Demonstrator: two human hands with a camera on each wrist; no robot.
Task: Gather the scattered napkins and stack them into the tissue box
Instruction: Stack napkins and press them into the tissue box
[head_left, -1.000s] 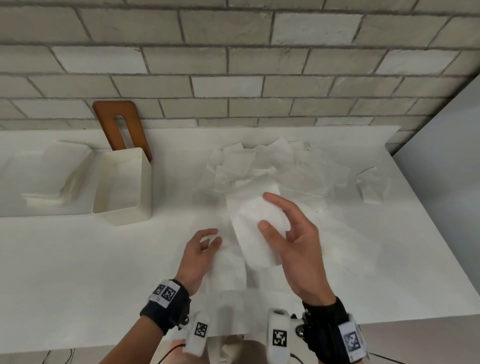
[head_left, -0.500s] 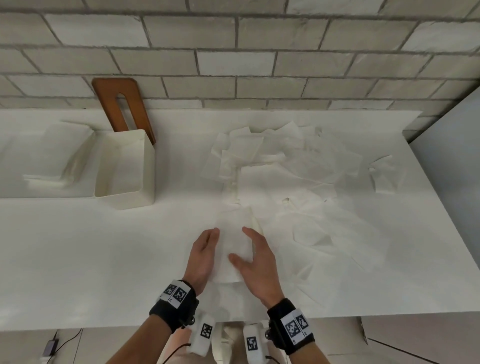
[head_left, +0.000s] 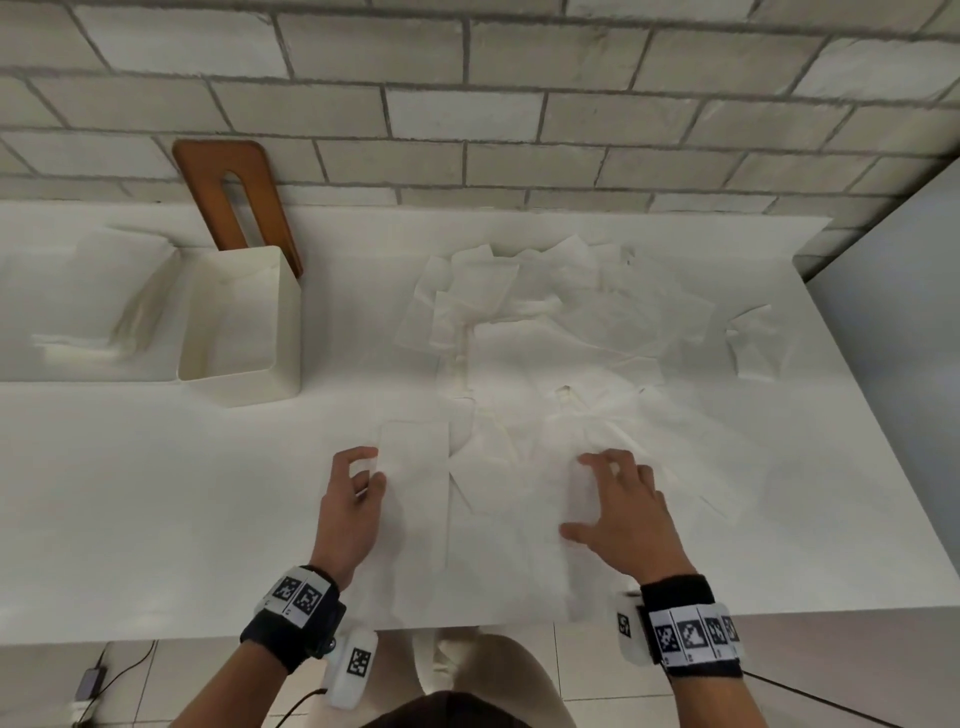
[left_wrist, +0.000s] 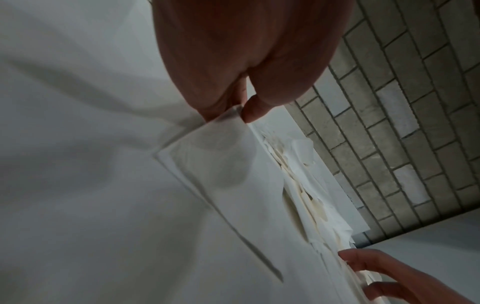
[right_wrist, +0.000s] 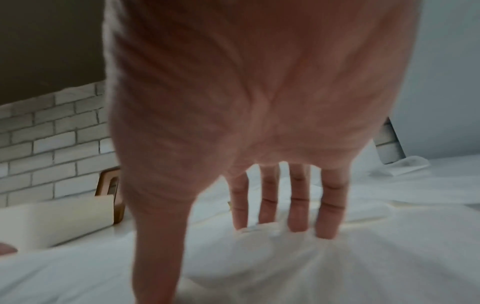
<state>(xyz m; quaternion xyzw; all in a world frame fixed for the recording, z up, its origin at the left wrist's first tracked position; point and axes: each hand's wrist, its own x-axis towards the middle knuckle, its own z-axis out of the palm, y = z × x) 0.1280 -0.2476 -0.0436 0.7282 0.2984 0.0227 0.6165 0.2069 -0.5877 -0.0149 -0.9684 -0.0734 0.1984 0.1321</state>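
At about nine o'clock on the white counter (head_left: 130, 493), a folded sheet of pale wrapping (head_left: 98, 312) is seen lying flat. Just to its right, at roughly ten o'clock, the cream tissue box (head_left: 244, 332) stands upright with its top open, and no napkins can be made out inside it. A brown wooden lid with a long slot (head_left: 236, 200) is propped behind the box against the brick wall (head_left: 519, 104).

Toward seven o'clock, the left hand (head_left: 348, 512) is placed at the left edge of a squared stack of napkins (head_left: 415, 478). In the left wrist view, the edge of that stack (left_wrist: 228, 156) is pinched between thumb and curled fingers (left_wrist: 255, 109).

At five o'clock, the right hand (head_left: 623, 512) is laid palm down on a loose napkin (head_left: 576, 499); in the right wrist view its fingers (right_wrist: 298, 207) are held straight and spread, with the tips pressed into the soft paper.

From twelve to two o'clock, the scattered napkins (head_left: 566, 306) are spread in an overlapping heap, and a single crumpled napkin (head_left: 753, 343) lies apart near the counter's right edge.
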